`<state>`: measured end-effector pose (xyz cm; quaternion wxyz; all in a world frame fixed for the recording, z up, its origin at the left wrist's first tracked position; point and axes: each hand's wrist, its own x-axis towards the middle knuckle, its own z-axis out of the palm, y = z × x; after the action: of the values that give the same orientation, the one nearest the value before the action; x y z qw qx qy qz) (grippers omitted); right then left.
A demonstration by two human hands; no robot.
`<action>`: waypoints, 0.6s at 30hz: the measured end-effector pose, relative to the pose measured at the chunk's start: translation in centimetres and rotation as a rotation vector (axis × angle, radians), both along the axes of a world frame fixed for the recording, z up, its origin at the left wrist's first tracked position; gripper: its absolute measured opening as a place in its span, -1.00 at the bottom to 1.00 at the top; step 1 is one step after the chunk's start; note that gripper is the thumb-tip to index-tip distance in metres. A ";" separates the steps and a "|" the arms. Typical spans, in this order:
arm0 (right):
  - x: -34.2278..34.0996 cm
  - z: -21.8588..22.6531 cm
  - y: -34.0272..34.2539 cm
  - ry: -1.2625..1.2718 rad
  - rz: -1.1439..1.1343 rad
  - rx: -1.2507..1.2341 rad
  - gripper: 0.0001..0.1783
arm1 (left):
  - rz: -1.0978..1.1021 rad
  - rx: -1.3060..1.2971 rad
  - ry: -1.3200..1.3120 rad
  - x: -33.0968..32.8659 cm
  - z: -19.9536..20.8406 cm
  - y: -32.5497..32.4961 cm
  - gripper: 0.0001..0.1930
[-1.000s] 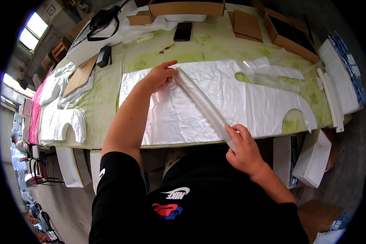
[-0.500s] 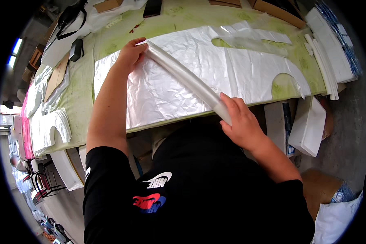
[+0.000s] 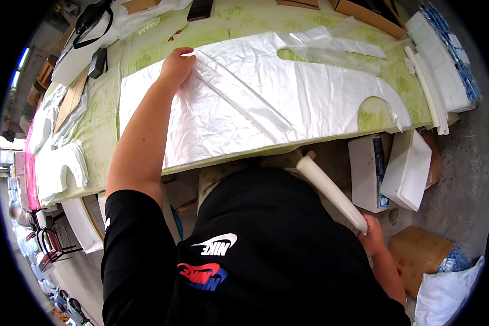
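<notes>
One green-patterned table [image 3: 100, 127] is covered by one white plastic sheet [image 3: 266, 103], pinned at its far edge by the flat left hand [image 3: 175, 66]. Below the table's near edge, one white roll [image 3: 331, 191] is gripped by the right hand [image 3: 372, 237]. Beside it, one brown cardboard box [image 3: 414, 251] is seen, contents hidden.

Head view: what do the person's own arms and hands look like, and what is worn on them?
Both hands, left hand and right hand, are bare: no gloves, rings or watch visible. Short black sleeve of a T-shirt ends above the left elbow; forearms uncovered.
</notes>
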<state>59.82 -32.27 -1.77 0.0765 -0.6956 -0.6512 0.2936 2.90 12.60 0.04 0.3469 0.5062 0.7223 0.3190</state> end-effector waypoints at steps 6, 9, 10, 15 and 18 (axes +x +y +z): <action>-0.1 -2.0 0.7 0.104 -0.337 0.033 -0.39 | -0.093 0.645 0.309 4.4 -0.2 -5.5 -0.34; -3.7 1.4 7.6 0.081 -0.297 0.113 -0.40 | -0.651 0.703 0.682 9.8 0.2 -12.8 -0.12; -3.6 1.3 9.7 0.109 -0.224 0.177 -0.42 | -0.773 0.612 0.623 11.4 0.3 -14.7 -0.08; -7.1 6.4 22.4 0.012 0.329 0.502 -0.46 | -1.121 0.461 0.569 11.6 0.8 -17.8 -0.04; -9.5 8.1 28.7 -0.055 0.549 0.396 -0.45 | -1.127 0.466 0.549 10.8 1.3 -19.2 -0.16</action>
<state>50.35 -3.61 6.28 0.1106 -0.4736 -0.8604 0.1524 13.68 -6.64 1.34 0.1455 0.9307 0.3216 0.0964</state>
